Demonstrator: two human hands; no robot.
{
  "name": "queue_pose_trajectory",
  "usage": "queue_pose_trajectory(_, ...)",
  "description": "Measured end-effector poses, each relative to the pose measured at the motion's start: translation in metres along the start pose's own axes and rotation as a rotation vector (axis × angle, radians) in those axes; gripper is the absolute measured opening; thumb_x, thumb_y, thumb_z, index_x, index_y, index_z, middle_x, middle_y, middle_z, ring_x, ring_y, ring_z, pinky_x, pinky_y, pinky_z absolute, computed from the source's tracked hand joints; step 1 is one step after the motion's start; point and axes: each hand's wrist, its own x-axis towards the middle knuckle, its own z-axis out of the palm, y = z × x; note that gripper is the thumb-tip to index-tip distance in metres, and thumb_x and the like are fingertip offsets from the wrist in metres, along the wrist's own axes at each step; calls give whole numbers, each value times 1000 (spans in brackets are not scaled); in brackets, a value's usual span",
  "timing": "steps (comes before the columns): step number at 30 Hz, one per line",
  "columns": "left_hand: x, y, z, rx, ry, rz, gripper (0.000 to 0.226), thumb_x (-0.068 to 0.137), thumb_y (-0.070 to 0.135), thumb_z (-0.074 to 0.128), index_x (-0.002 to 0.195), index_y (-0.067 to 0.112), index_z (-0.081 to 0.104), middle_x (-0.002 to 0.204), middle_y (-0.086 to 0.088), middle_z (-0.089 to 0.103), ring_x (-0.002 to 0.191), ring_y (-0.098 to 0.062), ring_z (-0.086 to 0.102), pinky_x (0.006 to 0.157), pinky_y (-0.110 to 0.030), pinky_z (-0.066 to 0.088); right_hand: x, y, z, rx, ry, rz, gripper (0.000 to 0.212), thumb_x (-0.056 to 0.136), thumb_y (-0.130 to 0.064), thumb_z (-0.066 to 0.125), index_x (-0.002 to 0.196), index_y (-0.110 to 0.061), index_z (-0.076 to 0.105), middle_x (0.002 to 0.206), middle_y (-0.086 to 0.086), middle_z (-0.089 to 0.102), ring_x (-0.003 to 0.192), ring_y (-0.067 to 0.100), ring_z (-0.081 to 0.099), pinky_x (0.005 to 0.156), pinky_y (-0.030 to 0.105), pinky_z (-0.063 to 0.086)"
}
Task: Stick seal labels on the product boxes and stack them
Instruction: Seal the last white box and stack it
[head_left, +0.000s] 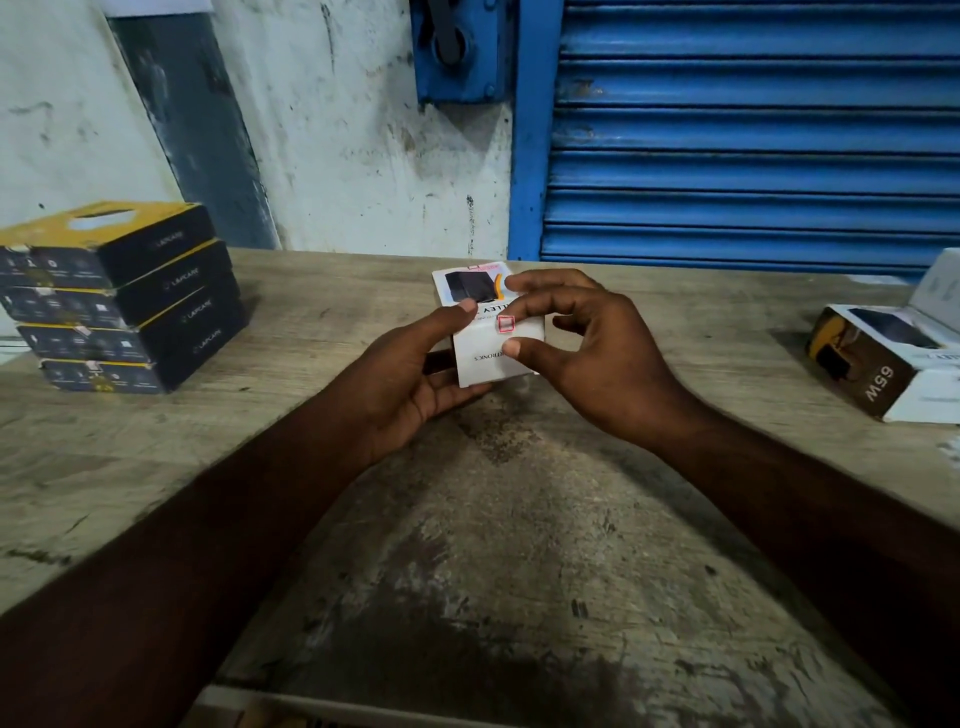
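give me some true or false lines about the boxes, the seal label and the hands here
1. Both the left hand and the right hand hold the white box. True.
2. The stack of black-and-yellow boxes is six high. False: four.
3. A red-edged seal label sits on the white box. True.
4. The 65W box tops that stack. False: it lies on the table at the right, apart.
5. The roller shutter is green. False: blue.
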Motion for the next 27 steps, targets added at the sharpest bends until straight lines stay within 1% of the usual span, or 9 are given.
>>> queue_pose_trajectory(4, 0, -1, 1, 1, -1, -29, 29, 95, 29, 64, 120, 15, 67, 100, -10, 77, 93, -23, 75, 80, -35, 63, 0, 1, 1, 20, 18, -1, 19, 82, -12, 82, 96, -24, 78, 126, -8, 67, 121, 2, 58, 105, 31, 45)
queue_pose_trajectory(6, 0, -1, 1, 3, 2, -37, 29, 94, 30, 65, 120, 16, 67, 103, -11, 76, 97, -25, 74, 84, -37, 62, 1, 1, 1, 41, 16, 13, 19, 82, -11, 81, 97, -21, 78, 127, -8, 67, 120, 2, 59, 104, 26, 45)
queue_pose_trajectory(10, 0, -2, 1, 9, 5, -36, 28, 94, 30, 64, 120, 17, 68, 105, -10, 76, 99, -25, 74, 86, -37, 61, 0, 1, 1, 77, 10, 24, 20, 82, -8, 81, 95, -22, 77, 126, -6, 67, 118, -1, 60, 99, 16, 44)
queue_pose_trajectory(13, 0, -1, 1, 12, 6, -30, 29, 95, 30, 64, 120, 17, 68, 110, -11, 75, 102, -26, 73, 86, -38, 60, 0, 0, 0, 86, -4, 31, 20, 81, -8, 82, 94, -21, 77, 127, -5, 67, 118, -2, 59, 98, 13, 44)
queue_pose_trajectory(15, 0, -1, 1, 17, 13, -25, 27, 95, 30, 63, 119, 17, 69, 109, -11, 75, 100, -25, 73, 85, -37, 61, 1, 1, 0, 76, -13, 34, 20, 80, -8, 83, 94, -20, 78, 128, -6, 67, 118, -4, 59, 97, 10, 42)
queue_pose_trajectory(17, 0, -1, 1, 18, 18, -25, 27, 95, 30, 63, 119, 17, 69, 109, -11, 75, 99, -25, 73, 84, -36, 61, 1, 1, 0, 72, -17, 38, 20, 80, -8, 83, 94, -20, 78, 128, -7, 67, 118, -6, 58, 97, 9, 42)
queue_pose_trajectory(21, 0, -1, 1, 18, 14, -28, 27, 95, 30, 64, 118, 17, 69, 110, -11, 75, 98, -25, 73, 85, -37, 61, 1, 1, 1, 65, -16, 48, 20, 81, -11, 83, 93, -26, 76, 128, -8, 67, 118, -4, 58, 97, 12, 42)
queue_pose_trajectory(24, 0, -1, 0, 27, 12, -32, 31, 94, 31, 64, 121, 16, 68, 113, -13, 74, 101, -26, 73, 87, -37, 61, 1, 2, 0, 55, -16, 54, 18, 82, -12, 82, 94, -25, 77, 128, -9, 67, 119, -4, 58, 98, 12, 42)
queue_pose_trajectory(27, 0, -2, 0, 35, 10, -29, 32, 95, 31, 64, 122, 17, 67, 113, -13, 74, 102, -26, 73, 87, -36, 60, 1, 3, 1, 56, -12, 48, 15, 83, -12, 81, 95, -20, 78, 128, -8, 67, 118, -5, 58, 96, 8, 41)
